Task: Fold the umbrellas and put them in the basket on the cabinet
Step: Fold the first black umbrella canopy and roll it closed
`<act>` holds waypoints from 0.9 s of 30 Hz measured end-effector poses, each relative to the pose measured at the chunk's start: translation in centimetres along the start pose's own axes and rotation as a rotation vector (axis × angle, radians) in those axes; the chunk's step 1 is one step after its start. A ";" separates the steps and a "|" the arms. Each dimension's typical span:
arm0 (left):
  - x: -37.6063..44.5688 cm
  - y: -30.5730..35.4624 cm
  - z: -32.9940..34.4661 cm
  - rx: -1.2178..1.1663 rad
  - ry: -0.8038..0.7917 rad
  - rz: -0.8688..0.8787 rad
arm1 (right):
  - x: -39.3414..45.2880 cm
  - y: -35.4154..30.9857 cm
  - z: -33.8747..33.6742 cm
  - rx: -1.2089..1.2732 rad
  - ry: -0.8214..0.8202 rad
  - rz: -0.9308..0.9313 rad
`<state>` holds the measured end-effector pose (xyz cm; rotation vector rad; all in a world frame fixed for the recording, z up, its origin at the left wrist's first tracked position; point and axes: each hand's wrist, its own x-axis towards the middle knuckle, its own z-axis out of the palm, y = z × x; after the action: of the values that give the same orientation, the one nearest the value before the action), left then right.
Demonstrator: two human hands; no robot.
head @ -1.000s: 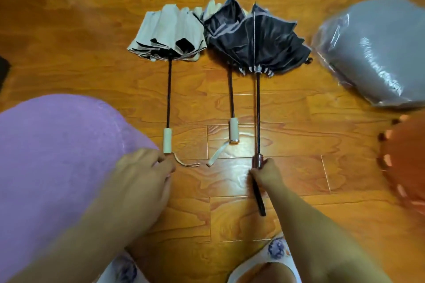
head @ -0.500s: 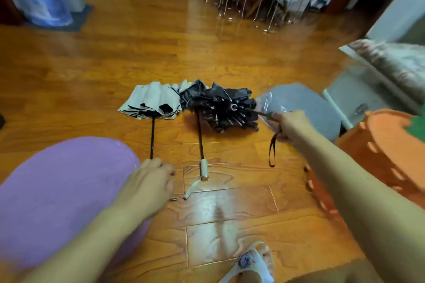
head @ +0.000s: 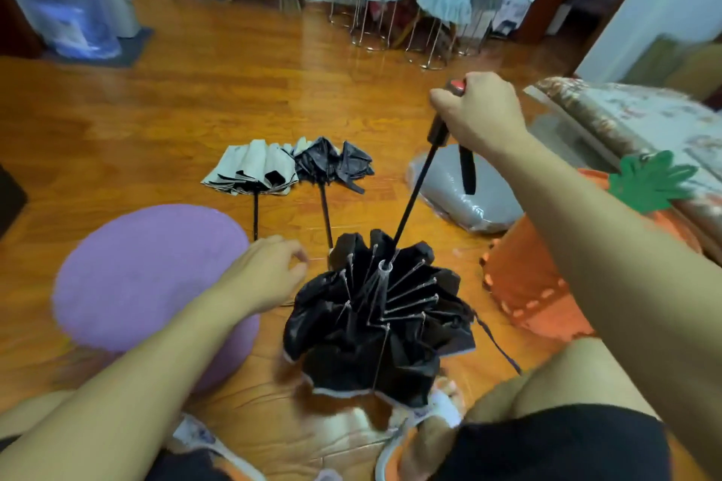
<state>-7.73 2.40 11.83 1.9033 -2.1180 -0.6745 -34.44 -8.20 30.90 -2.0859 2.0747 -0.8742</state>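
R hand [head: 482, 115] grip clamped on black umbrella [head: 377, 324] handle, canopy down on floor [head: 195, 109] btwn knees. L hand [head: 265, 271] grip apart, empty, beside purple cushion [head: 144, 273]. 2 other umbrellas [head: 289, 168] lie beyond; orange basket [head: 535, 285] just R, grey bag [head: 449, 191] behind shaft.

Bare forearms, black shorts [head: 554, 441], white patterned slippers [head: 441, 408].

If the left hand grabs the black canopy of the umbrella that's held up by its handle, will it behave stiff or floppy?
Probably floppy: the black canopy hangs in loose, crumpled folds. The thin ribs fanning from the hub look hinged and may swing or snag, so gather them gently. The shaft looks rigid, so the right hand on the handle should steady it while the left hand gathers fabric.
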 end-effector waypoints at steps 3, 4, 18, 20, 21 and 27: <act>-0.5 0.2 0.2 0.000 -0.031 0.009 | -2.3 1.3 2.7 -0.001 -0.133 -0.022; -0.6 0.3 0.2 -0.004 -0.041 0.008 | -3.1 1.9 3.7 -0.005 -0.166 -0.027; -0.8 2.8 0.1 -0.472 -0.051 -0.060 | -10.7 2.2 8.4 0.034 -0.133 -0.294; -0.7 2.9 0.5 -0.486 -0.071 -0.080 | -11.7 3.4 9.9 0.005 -0.180 -0.288; -0.6 2.8 0.8 -0.497 -0.093 -0.098 | -12.3 4.1 10.8 0.001 -0.211 -0.275; 0.0 0.9 3.4 -0.601 -0.181 -0.268 | -14.6 7.7 15.6 0.023 -0.357 -0.192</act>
<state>-10.07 3.07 9.31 1.8246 -1.4980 -1.3973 -33.48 -0.37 9.55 -2.2574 1.7009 -0.4908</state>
